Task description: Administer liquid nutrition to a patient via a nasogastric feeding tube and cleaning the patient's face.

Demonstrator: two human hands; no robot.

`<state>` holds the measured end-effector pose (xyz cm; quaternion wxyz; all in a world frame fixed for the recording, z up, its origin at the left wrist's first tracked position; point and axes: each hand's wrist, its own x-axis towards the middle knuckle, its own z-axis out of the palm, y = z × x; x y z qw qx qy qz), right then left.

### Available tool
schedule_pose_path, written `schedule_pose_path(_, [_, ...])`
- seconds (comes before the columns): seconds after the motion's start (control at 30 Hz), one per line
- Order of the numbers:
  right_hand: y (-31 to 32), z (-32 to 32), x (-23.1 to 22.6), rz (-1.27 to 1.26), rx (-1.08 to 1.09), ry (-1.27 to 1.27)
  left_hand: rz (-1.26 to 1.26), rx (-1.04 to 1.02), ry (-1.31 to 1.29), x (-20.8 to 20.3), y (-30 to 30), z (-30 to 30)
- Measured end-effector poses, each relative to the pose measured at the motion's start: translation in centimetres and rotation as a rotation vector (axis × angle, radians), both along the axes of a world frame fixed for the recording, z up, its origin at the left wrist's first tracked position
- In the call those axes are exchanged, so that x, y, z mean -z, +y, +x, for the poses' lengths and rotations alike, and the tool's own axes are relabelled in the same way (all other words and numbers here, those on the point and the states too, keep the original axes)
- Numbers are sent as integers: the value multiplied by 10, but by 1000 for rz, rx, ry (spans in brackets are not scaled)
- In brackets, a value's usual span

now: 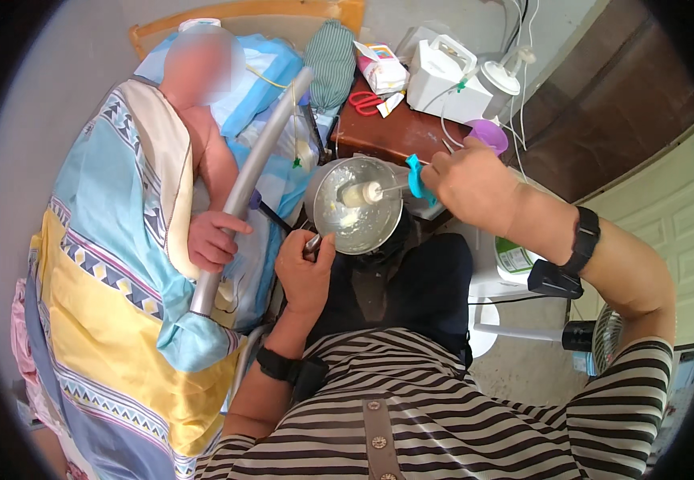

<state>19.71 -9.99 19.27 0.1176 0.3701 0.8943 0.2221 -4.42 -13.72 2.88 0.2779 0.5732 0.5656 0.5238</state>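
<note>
My left hand [305, 270] is closed around the short handle of a shiny metal pot [328, 226], holding it over my lap. Pale, creamy smears coat the pot's inside. A large syringe [363, 193] reaches into it from the right, its barrel whitish and its flange [419, 180] teal. At that teal end my right hand [470, 182] is closed on the syringe, with its fingertips partly hidden. Whether the syringe's far end touches the pot's wall cannot be made out.
A person lies in bed at left under a blue and yellow blanket [115, 232], one hand [217, 240] by a grey bed rail [251, 180]. On a brown table [355, 132] are red scissors [365, 102], a tissue pack [382, 70], and a white machine [443, 80]. A purple cup [489, 136] stands behind my right hand.
</note>
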Motion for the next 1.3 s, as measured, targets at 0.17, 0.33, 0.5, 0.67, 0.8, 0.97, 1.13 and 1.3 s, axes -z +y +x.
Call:
schedule_pose_path(0.17, [-4,-1,13,-104,-1,-76,2,9,-41,0,1,0])
schedule_pose_path(0.33, [4,-2,3,-49,-16,-89,12,-5,16,0,1,-1])
schedule_pose_path(0.5, [8,-3,1,-109,-29,-122,44,4,70,-2,1,0])
schedule_pose_path(0.67, [8,2,6,-172,34,-149,90,42,91,1,0,1])
schedule_pose_path(0.8, [11,3,4,-169,44,-233,61,29,84,1,0,0])
schedule_pose_path(0.97, [13,7,2,-169,52,-247,114,35,117,3,1,0])
schedule_pose_path(1.13, [15,11,5,-141,58,-239,117,45,122,1,-1,2])
schedule_pose_path(1.3, [16,16,7,-117,65,-185,102,49,117,0,-1,4])
